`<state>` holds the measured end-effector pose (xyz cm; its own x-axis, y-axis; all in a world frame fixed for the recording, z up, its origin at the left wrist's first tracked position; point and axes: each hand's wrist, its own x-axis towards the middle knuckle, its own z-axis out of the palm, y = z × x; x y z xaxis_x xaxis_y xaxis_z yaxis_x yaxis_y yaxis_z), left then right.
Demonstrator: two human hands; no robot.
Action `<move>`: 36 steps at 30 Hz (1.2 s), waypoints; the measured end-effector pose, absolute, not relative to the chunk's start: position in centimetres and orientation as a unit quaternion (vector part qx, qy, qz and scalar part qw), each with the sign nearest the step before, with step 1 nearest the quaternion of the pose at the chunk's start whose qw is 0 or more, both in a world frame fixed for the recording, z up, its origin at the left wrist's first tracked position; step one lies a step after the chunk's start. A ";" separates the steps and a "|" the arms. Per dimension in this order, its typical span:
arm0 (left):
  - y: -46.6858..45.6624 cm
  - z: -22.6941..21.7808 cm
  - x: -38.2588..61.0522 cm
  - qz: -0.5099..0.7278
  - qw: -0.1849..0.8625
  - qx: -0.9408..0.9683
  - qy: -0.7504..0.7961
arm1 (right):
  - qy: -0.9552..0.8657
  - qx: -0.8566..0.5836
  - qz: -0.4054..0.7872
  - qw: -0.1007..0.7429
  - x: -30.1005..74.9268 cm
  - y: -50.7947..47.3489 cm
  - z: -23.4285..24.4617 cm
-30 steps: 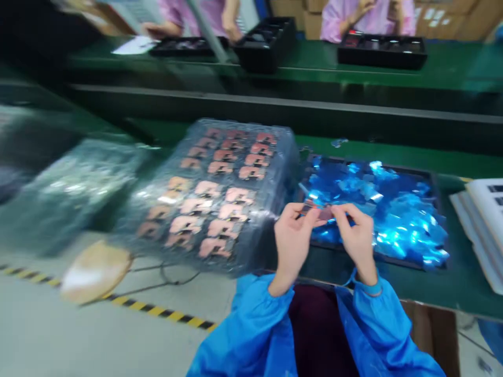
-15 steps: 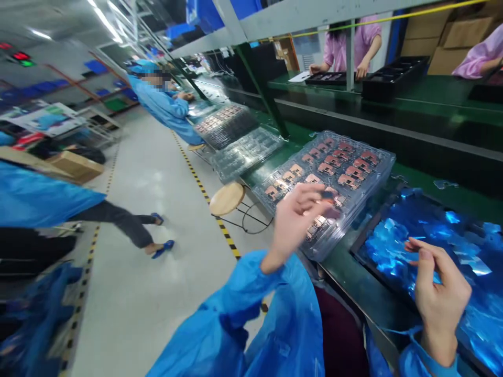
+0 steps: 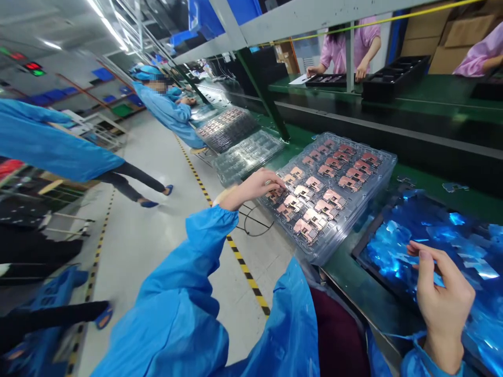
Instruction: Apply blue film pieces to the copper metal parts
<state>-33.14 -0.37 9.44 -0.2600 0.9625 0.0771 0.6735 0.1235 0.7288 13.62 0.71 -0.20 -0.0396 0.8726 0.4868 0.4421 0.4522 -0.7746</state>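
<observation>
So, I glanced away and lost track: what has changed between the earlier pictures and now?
The view turned left. The right hand let go of the part both held; the left hand swung left with it, to the leftmost copper-coloured parts in the clear tray. Whether it has released that part is unclear. Stayed: the right hand over the blue film pieces, the clear tray.

1. Stacked clear plastic trays lie flat at the near edge of the tabletop.
2. Flat copper-coloured parts sit in rows across the top one.
3. Loose, shiny blue film pieces overlap in a shallow black tray near the same edge.
</observation>
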 end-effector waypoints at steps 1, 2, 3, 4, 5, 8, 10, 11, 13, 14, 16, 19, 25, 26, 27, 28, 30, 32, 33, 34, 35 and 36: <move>-0.7 9.3 -33.2 0.337 0.227 0.572 0.713 | -0.685 -0.480 0.215 0.504 13.7 0.7 -0.3; -1.1 9.3 -33.4 0.333 0.246 0.572 0.708 | -0.683 -0.482 0.217 0.504 13.8 0.8 -0.3; -1.5 9.3 -33.4 0.335 0.268 0.563 0.707 | -0.681 -0.483 0.218 0.506 13.9 0.9 -0.4; -1.8 9.4 -33.4 0.354 0.279 0.539 0.712 | -0.680 -0.484 0.218 0.506 13.9 0.9 -0.5; -2.2 9.6 -33.2 0.371 0.286 0.513 0.719 | -0.680 -0.484 0.217 0.506 13.8 1.0 -0.5; -1.8 10.9 -31.6 0.366 0.255 0.504 0.739 | -0.686 -0.480 0.215 0.503 13.6 0.9 -0.6; 0.4 11.9 -29.5 0.327 0.195 0.585 0.716 | -0.688 -0.471 0.224 0.504 13.4 0.8 -0.6; 2.2 12.3 -28.0 0.311 0.164 0.635 0.688 | -0.687 -0.466 0.231 0.507 13.3 0.7 -0.6; 7.3 12.3 -23.7 0.292 0.130 0.726 0.608 | -0.682 -0.460 0.238 0.517 13.2 0.7 -0.7; 10.2 12.0 -20.8 0.289 0.130 0.761 0.566 | -0.678 -0.461 0.236 0.521 13.1 0.8 -0.7; 16.3 10.7 -14.0 0.269 0.163 0.810 0.494 | -0.671 -0.472 0.224 0.526 13.1 0.9 -0.8; 23.7 7.5 -3.0 0.182 0.206 0.837 0.474 | -0.664 -0.489 0.203 0.527 13.2 0.6 -0.7; 28.5 1.6 9.0 0.146 0.264 0.779 0.550 | -0.668 -0.505 0.162 0.522 14.0 -0.6 0.1; 28.5 1.1 9.6 0.156 0.269 0.770 0.557 | -0.664 -0.508 0.158 0.525 14.3 -0.7 0.1; 28.5 0.9 9.9 0.168 0.275 0.763 0.561 | -0.659 -0.511 0.154 0.529 14.6 -0.8 0.1; 28.5 0.9 10.0 0.180 0.284 0.755 0.562 | -0.654 -0.514 0.151 0.534 14.9 -0.9 0.2; 28.3 1.4 9.7 0.200 0.312 0.741 0.560 | -0.639 -0.524 0.146 0.544 15.5 -0.9 0.2; 27.5 2.5 8.8 0.212 0.355 0.726 0.550 | -0.610 -0.539 0.148 0.562 16.1 -0.8 0.4; 26.7 3.1 8.0 0.215 0.378 0.718 0.543 | -0.587 -0.549 0.151 0.576 16.3 -0.7 0.5; 25.5 3.8 7.1 0.217 0.408 0.709 0.533 | -0.558 -0.560 0.157 0.592 16.4 -0.5 0.6; 23.8 4.4 6.0 0.220 0.447 0.696 0.517 | -0.528 -0.569 0.165 0.608 16.5 -0.3 0.8; 21.9 5.1 4.8 0.226 0.493 0.680 0.493 | -0.500 -0.577 0.178 0.621 16.6 0.0 1.1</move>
